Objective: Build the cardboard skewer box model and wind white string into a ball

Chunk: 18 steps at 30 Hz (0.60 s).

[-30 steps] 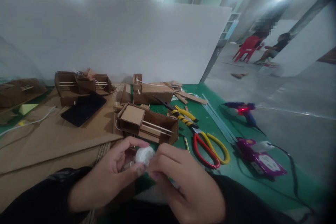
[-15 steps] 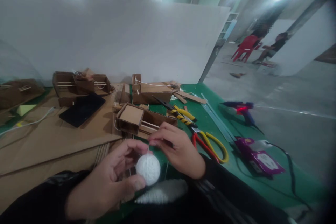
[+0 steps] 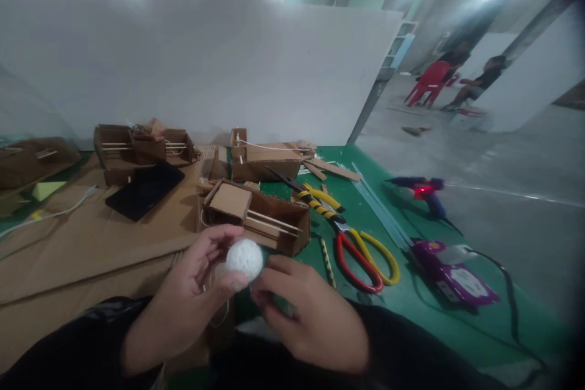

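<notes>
Fingers (image 3: 214, 256) of left hand (image 3: 192, 304) pinching white string ball (image 3: 245, 258), above worktop (image 3: 411, 323) edge. Right hand (image 3: 311, 317) fingers pressed together just beside ball, touching underneath. Behind: open cardboard box (image 3: 256, 216), red-and-yellow scissors (image 3: 361, 250). Farther right: glue gun (image 3: 423, 190).

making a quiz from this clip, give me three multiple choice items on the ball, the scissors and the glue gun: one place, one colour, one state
1. Where is the white ball?
A. on the green mat
B. held in the left hand
C. inside a cardboard box

2. What colours are the scissors handles?
A. red and yellow
B. blue and white
C. all black

3. What state is the glue gun in?
A. held in the right hand
B. resting on the mat, red light glowing
C. hanging off the edge

Key: 1 B, fingers hold the ball; 2 A, one red loop, one yellow; 3 B, it rests on the mat, lit.
</notes>
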Available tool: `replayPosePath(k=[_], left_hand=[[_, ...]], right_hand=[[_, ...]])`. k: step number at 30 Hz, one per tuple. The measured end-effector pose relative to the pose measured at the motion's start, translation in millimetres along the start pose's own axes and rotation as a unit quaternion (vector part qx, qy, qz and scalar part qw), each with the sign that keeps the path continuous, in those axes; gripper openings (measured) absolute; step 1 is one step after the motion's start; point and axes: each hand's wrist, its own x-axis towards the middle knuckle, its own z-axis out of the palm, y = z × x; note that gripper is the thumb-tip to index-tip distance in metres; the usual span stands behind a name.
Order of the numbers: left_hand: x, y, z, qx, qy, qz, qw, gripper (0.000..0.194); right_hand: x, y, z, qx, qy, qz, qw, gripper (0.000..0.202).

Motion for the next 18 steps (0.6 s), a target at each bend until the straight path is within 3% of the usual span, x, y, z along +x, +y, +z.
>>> replayPosePath(k=[4,8,13,18], left_hand=[[1.2,2.7,-0.6,0.074,-0.012,-0.019,0.997,0.036],[1.0,4.0,0.6,0.033,-0.044,-0.029,0.998,0.036],[-1.5,6.1,-0.1,-0.037,-0.11,-0.064,0.991,0.037],[-3.5,4.8,-2.4,-0.067,-0.128,-0.064,0.987,0.039]], right_hand=[[-6.3,-19.7,-8.0,0.018,0.034,-0.024,0.999,0.013],[-6.2,-27.3,-17.9,0.007,0.058,-0.058,0.997,0.012],[2.6,-15.4,-28.0,-0.017,0.081,-0.109,0.991,0.016],[14.1,-1.8,-30.4,0.031,0.115,-0.124,0.985,0.012]])
